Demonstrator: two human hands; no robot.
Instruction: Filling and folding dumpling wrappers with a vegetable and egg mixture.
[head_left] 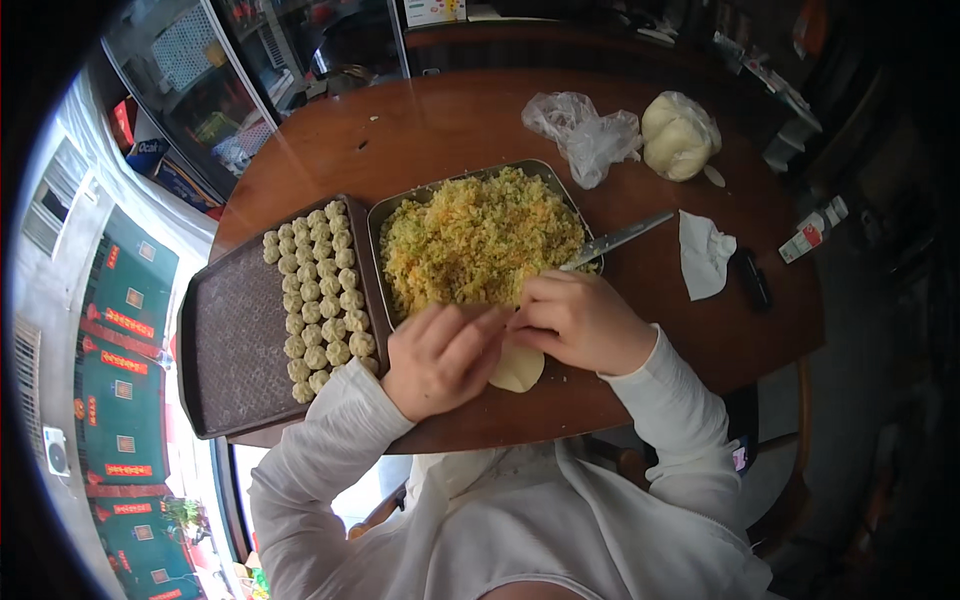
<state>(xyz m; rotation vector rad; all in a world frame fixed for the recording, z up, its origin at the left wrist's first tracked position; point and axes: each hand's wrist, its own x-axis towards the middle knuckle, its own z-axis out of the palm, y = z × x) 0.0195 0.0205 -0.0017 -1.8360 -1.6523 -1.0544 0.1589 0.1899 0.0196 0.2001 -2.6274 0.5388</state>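
Note:
My left hand [447,355] and my right hand [580,320] meet at the near edge of a metal tray [375,222]. Both have thumb and fingers pinched together; what lies between the fingertips is hidden. Just below them shows a pale, round dough wrapper [518,370], partly covered by the hands. Heaped in the metal tray is a chopped yellow-green filling with orange bits [475,235]. A flat metal utensil [625,240] leans across the tray's right rim, its lower end near my right hand.
Left of the filling, a dark baking tray [235,330] holds rows of small pleated dumplings [325,290] along its right side. Toward the back right are a crumpled plastic bag [585,130] and bagged dough [680,137]. White paper [705,255] and a black marker-like object [752,280] lie farther right.

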